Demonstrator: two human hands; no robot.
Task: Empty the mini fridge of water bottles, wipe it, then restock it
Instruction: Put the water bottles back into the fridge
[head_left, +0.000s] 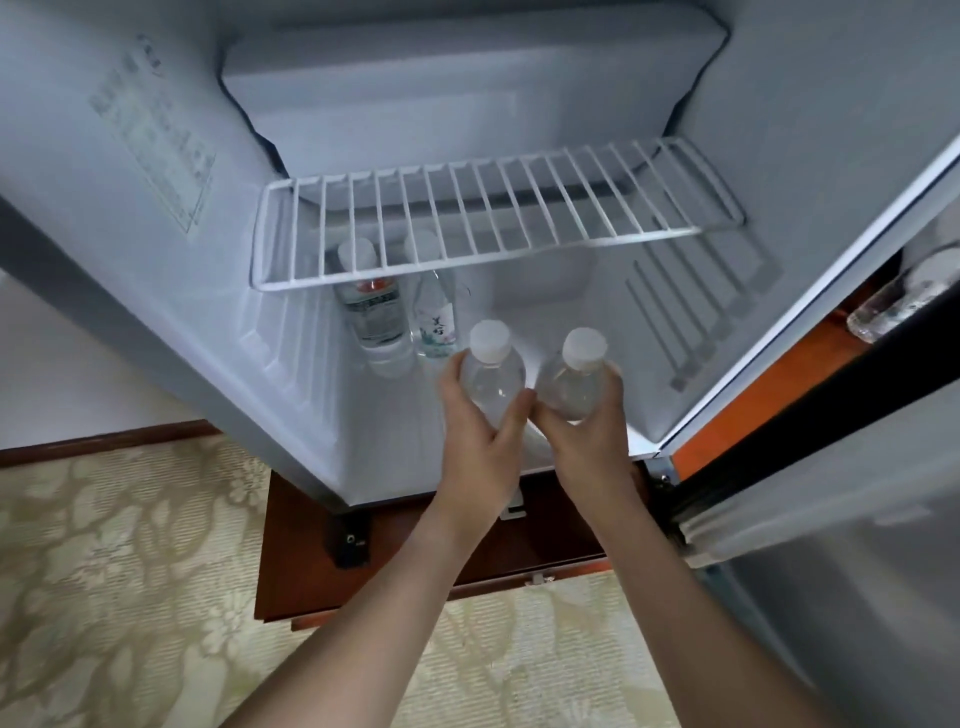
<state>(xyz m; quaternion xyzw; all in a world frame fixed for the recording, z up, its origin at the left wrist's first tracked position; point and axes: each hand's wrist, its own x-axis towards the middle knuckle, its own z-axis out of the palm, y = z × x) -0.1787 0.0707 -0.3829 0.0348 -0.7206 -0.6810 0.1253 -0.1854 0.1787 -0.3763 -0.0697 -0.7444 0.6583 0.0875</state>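
The mini fridge stands open with a white interior and a bare wire shelf. My left hand grips a clear water bottle with a white cap. Right beside it, my right hand grips a second clear bottle. Both bottles are upright at the front of the fridge floor; I cannot tell whether they touch it. Two more bottles stand at the back left under the shelf: one with a green and red label, one with a pale label.
The fridge door hangs open on the right, with a clear bottle seen past its edge. The fridge rests on a dark wooden stand. A patterned beige carpet covers the floor below.
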